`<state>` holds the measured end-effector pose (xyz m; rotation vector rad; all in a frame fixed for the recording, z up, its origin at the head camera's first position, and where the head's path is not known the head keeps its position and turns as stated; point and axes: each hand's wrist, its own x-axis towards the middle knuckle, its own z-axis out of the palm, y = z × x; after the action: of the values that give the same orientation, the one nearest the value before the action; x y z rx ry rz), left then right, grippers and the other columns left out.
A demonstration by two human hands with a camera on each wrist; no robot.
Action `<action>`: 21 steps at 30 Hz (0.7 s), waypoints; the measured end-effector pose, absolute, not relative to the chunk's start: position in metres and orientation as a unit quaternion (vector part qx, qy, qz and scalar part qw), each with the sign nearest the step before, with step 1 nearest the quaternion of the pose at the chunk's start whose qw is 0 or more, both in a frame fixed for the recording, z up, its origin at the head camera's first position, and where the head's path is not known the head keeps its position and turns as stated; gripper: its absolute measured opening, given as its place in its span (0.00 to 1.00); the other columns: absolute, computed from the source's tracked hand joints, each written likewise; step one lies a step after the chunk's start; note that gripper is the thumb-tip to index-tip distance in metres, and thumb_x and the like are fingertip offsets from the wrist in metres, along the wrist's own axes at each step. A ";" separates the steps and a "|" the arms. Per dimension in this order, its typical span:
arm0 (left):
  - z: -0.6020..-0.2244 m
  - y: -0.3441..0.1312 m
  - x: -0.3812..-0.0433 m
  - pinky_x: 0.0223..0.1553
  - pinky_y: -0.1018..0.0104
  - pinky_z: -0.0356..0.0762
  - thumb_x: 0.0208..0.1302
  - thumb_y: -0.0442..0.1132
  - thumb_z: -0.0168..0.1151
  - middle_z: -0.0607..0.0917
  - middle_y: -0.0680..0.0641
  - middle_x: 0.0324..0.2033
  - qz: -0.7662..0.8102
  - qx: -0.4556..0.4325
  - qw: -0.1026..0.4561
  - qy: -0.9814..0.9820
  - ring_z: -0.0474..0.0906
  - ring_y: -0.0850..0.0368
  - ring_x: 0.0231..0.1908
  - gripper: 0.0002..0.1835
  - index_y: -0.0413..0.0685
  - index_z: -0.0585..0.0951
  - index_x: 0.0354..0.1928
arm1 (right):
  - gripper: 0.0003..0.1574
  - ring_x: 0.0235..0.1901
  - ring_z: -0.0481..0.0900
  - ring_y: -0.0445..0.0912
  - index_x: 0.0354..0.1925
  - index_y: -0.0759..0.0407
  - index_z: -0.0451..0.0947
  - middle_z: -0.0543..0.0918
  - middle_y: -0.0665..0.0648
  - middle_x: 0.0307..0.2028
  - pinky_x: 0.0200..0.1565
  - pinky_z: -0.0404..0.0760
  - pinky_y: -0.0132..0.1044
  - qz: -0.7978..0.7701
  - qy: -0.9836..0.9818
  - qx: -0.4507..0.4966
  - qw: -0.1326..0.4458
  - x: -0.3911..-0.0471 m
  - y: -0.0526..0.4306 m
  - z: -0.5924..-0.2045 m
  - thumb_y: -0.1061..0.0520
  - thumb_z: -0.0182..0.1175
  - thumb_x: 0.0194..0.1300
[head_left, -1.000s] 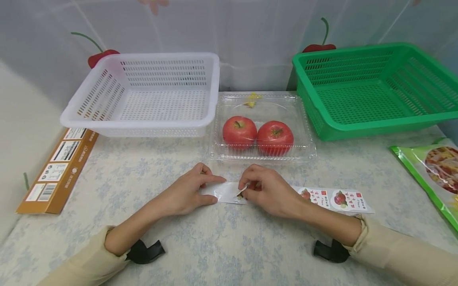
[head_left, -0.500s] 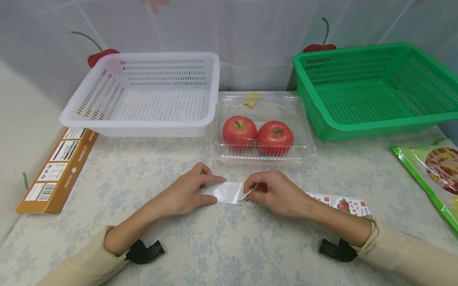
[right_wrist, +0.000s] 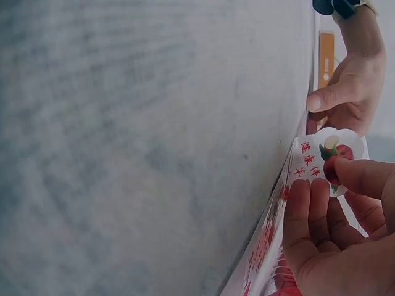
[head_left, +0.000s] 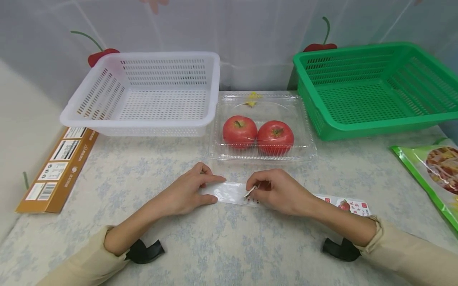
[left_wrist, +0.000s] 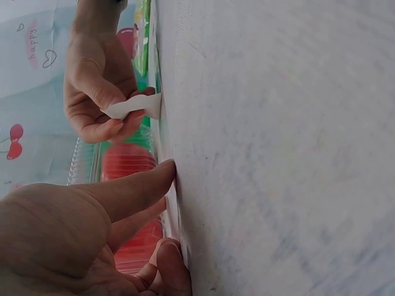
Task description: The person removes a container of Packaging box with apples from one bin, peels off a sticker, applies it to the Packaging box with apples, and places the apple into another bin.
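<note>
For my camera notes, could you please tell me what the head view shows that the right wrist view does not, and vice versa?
Only the head view shows the green basket and the green-edged bag. Only the right wrist view shows the fruit picture on the sticker that the right hand pinches. Both show that hand, the left hand, the label strip and the brown box.

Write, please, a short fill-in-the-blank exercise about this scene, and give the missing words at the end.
The number of apples in the clear box is ____.
Unlike the green basket, the left basket is ____.
The left hand touches the strip; the hand pinching the sticker is the ____ one.
The large characters on the sticker are coloured ____.

Missing words: two; white; right; red.
</note>
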<state>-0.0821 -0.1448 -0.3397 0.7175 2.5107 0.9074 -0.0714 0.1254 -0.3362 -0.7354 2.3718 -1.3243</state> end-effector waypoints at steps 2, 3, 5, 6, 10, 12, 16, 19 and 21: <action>-0.340 -0.144 -0.083 0.40 0.63 0.70 0.62 0.37 0.70 0.70 0.50 0.46 0.323 0.257 0.188 0.891 0.67 0.57 0.39 0.25 0.50 0.80 0.62 | 0.11 0.27 0.76 0.43 0.35 0.55 0.83 0.82 0.49 0.27 0.32 0.76 0.33 -0.465 0.832 -0.255 0.164 -0.071 0.128 -0.335 0.70 0.61 0.62; -0.340 -0.144 -0.083 0.41 0.63 0.70 0.62 0.37 0.70 0.70 0.50 0.46 0.323 0.257 0.188 0.891 0.67 0.56 0.39 0.25 0.50 0.80 0.62 | 0.11 0.27 0.76 0.43 0.35 0.55 0.83 0.81 0.49 0.27 0.31 0.76 0.33 -0.465 0.832 -0.254 0.164 -0.071 0.129 -0.335 0.70 0.61 0.62; -0.340 -0.144 -0.083 0.41 0.63 0.70 0.62 0.37 0.70 0.70 0.50 0.46 0.322 0.258 0.189 0.891 0.67 0.56 0.39 0.25 0.50 0.80 0.62 | 0.12 0.26 0.76 0.43 0.35 0.56 0.83 0.81 0.49 0.27 0.31 0.75 0.32 -0.465 0.833 -0.252 0.163 -0.071 0.131 -0.333 0.70 0.60 0.61; -0.340 -0.144 -0.083 0.41 0.63 0.70 0.62 0.37 0.70 0.70 0.50 0.46 0.321 0.258 0.189 0.892 0.68 0.56 0.39 0.25 0.50 0.80 0.62 | 0.12 0.26 0.75 0.43 0.36 0.56 0.83 0.81 0.49 0.27 0.30 0.75 0.32 -0.465 0.833 -0.251 0.162 -0.071 0.132 -0.333 0.71 0.60 0.61; -0.339 -0.144 -0.083 0.41 0.63 0.70 0.62 0.37 0.70 0.70 0.50 0.46 0.317 0.256 0.188 0.894 0.68 0.56 0.39 0.25 0.50 0.80 0.62 | 0.12 0.24 0.74 0.43 0.35 0.56 0.83 0.80 0.50 0.25 0.27 0.74 0.32 -0.466 0.835 -0.246 0.162 -0.070 0.134 -0.330 0.71 0.60 0.60; -0.339 -0.144 -0.083 0.40 0.63 0.70 0.61 0.37 0.71 0.70 0.50 0.46 0.316 0.255 0.188 0.894 0.68 0.56 0.39 0.25 0.50 0.80 0.62 | 0.12 0.23 0.74 0.43 0.35 0.57 0.83 0.79 0.50 0.24 0.26 0.74 0.32 -0.467 0.835 -0.241 0.163 -0.070 0.135 -0.329 0.71 0.60 0.60; -0.339 -0.144 -0.082 0.40 0.63 0.70 0.61 0.37 0.71 0.71 0.50 0.46 0.317 0.254 0.188 0.894 0.68 0.56 0.39 0.25 0.49 0.80 0.62 | 0.12 0.22 0.73 0.43 0.35 0.58 0.82 0.77 0.52 0.22 0.25 0.74 0.33 -0.474 0.832 -0.233 0.168 -0.068 0.137 -0.326 0.72 0.59 0.61; -0.339 -0.144 -0.082 0.40 0.63 0.70 0.61 0.37 0.71 0.71 0.50 0.46 0.318 0.252 0.189 0.894 0.68 0.56 0.39 0.25 0.49 0.80 0.62 | 0.12 0.22 0.73 0.44 0.36 0.58 0.81 0.77 0.53 0.22 0.24 0.73 0.32 -0.479 0.829 -0.229 0.173 -0.067 0.139 -0.325 0.72 0.58 0.60; -0.339 -0.144 -0.081 0.40 0.63 0.70 0.61 0.37 0.71 0.71 0.50 0.46 0.318 0.253 0.189 0.894 0.68 0.56 0.39 0.25 0.49 0.80 0.62 | 0.12 0.22 0.74 0.45 0.36 0.58 0.81 0.77 0.53 0.21 0.23 0.74 0.33 -0.483 0.828 -0.225 0.176 -0.066 0.141 -0.324 0.72 0.57 0.60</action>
<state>-0.0812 -0.1443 -0.3389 0.7113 2.5143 0.8936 -0.0664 0.1408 -0.3238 -0.6373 2.3446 -1.3683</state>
